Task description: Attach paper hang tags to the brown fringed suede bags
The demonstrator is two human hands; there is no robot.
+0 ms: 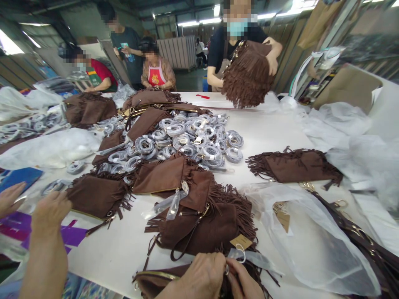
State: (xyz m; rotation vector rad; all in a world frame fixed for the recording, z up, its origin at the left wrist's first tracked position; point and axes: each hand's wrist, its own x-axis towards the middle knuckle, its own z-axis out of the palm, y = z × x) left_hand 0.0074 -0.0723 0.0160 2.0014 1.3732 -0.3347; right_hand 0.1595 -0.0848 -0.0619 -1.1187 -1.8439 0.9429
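Both my hands are at the bottom edge, over a brown suede fringed bag [156, 280] with a gold zip. My left hand [199, 278] is curled shut, its fingertips at a small metal ring on the bag. Touching it, my right hand [246, 284] pinches the end of a clear plastic-wrapped strap [252, 257] that trails right. Just beyond lies another fringed bag [205, 228] with a wrist loop and a tan paper tag [240, 241]. What the left fingers hold is too small to make out.
A co-worker's arm and hand [50, 216] reach in at the left, with a second hand [9, 198] by purple cards [73, 234]. More brown bags and a heap of wrapped coiled straps [193, 139] cover the white table [268, 133]. Clear plastic bags [311, 236] lie right. A person opposite holds up a fringed bag [247, 77].
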